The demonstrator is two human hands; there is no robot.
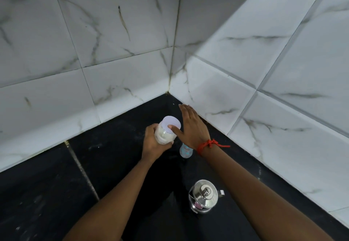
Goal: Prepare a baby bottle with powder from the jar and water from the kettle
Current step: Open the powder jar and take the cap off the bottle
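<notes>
Both forearms run out of the bottom edge of the frame, so nothing of the person above the elbows shows. The small clear baby bottle [186,151] with pale blue markings is half hidden behind the right wrist; only its lower body and part of one side can be seen, standing on the black stone countertop [105,157], and its top cannot be made out. The shiny round steel kettle [204,195] with a knobbed lid stands nearer the camera on the same counter, just inside the right forearm; its handle is partly cut off by that arm, and a pink patch on its side is too small to read. The left hand [154,144] is wrapped around the lower part of the clear plastic jar [167,132], held tilted above the counter, with white powder filling its lower body. The jar's flat white lid [171,123] is on; the left fingers cover much of the wall. The right hand [190,125] is spread wide with fingers extended, its thumb resting on the lid's edge, gripping nothing. A red knotted thread [209,144] circles the right wrist. White marbled wall tiles [245,71] meet in the corner behind.
</notes>
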